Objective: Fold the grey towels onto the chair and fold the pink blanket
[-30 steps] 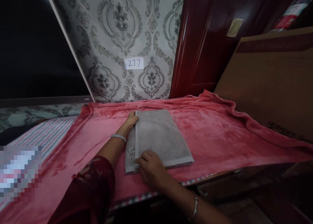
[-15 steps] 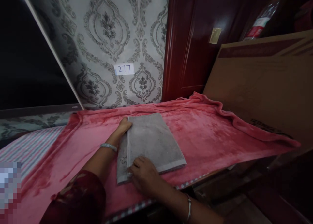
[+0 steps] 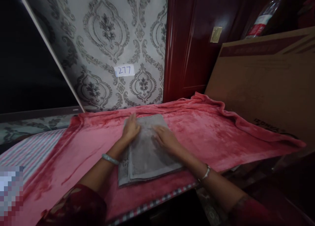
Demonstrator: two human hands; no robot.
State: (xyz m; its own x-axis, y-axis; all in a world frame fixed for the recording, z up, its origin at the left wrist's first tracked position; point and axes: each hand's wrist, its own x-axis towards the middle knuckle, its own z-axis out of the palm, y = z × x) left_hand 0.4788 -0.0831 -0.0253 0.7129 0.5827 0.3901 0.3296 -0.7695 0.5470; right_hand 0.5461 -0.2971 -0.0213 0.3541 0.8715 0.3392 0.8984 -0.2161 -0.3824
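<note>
A grey folded towel [image 3: 150, 160] lies on a pink plush blanket [image 3: 209, 130], its top layer set a little to the right of the layer below. My left hand [image 3: 130, 130] rests at the towel's far left edge, with fingers stretched out and slightly blurred. Over the upper right part of the towel is my right hand [image 3: 166, 139], smeared by motion, its fingers extended across the cloth and holding nothing that I can see.
A large cardboard box [image 3: 265, 78] stands at the right, with a red-labelled plastic bottle [image 3: 262, 20] behind its top edge. A dark screen [image 3: 31, 61] rises at the left. Striped cloth [image 3: 36, 144] shows beside the blanket, and patterned wallpaper [image 3: 105, 32] backs the surface.
My right hand has left the towel's near left edge and moved up and right over its surface. My left hand has released the far left edge and shifted slightly right.
</note>
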